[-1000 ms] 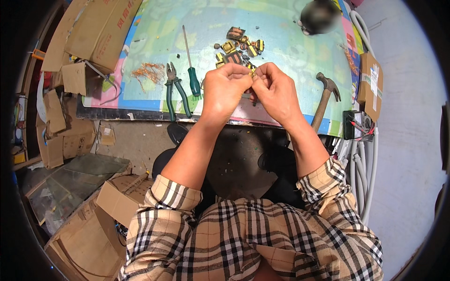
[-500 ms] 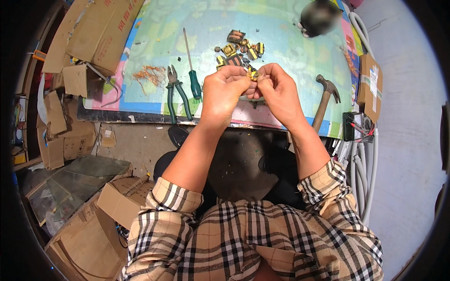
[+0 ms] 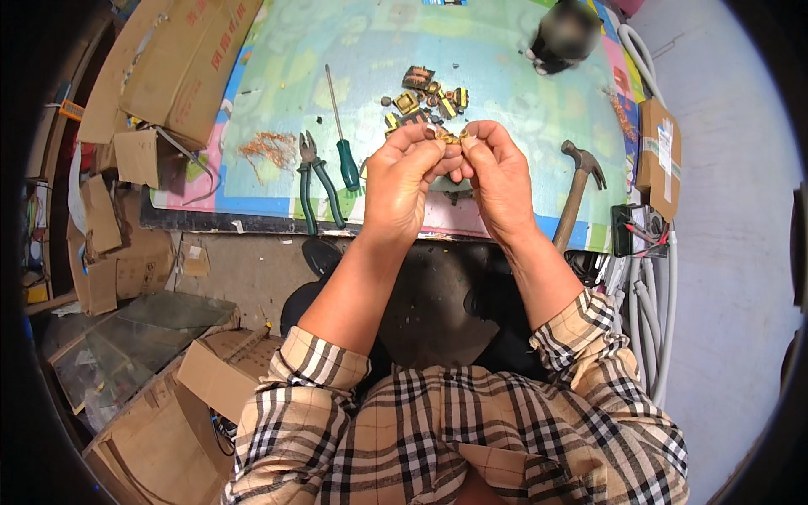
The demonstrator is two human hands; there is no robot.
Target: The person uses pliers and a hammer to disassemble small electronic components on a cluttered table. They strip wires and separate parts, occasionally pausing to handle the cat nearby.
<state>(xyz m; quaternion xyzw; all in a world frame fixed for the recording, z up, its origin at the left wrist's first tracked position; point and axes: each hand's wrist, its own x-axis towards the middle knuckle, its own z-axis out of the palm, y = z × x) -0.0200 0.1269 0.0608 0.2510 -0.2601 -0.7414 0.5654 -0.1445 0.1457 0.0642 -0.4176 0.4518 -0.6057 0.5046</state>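
Note:
Between my fingertips is a small yellow coil piece [image 3: 452, 138], brownish in parts, partly hidden by the fingers. My left hand [image 3: 399, 181] pinches its left end with thumb and forefinger. At the other end, the thumb and forefinger of my right hand [image 3: 503, 175] are closed on it. Just beyond the hands lies a loose pile of small transformers [image 3: 408, 103] with yellow tape, dark cores and copper windings. To the left of my left hand are a green-handled screwdriver [image 3: 346, 160] and green-handled pliers [image 3: 316, 181], their jaws pointing away from me. A claw hammer [image 3: 576, 194] rests right of my right hand.
Loose copper wire [image 3: 268, 150] lies on the table's patterned cover [image 3: 337, 34] at left. A dark, blurred object [image 3: 562, 38] stands far right. Cardboard boxes [image 3: 181, 71] crowd the left; a small carton [image 3: 656, 160] and grey hoses [image 3: 646, 328] are at right.
The coil piece has turned in my fingers and now stretches more sideways between both hands. The whole view has shifted slightly; the tools and the pile lie as before.

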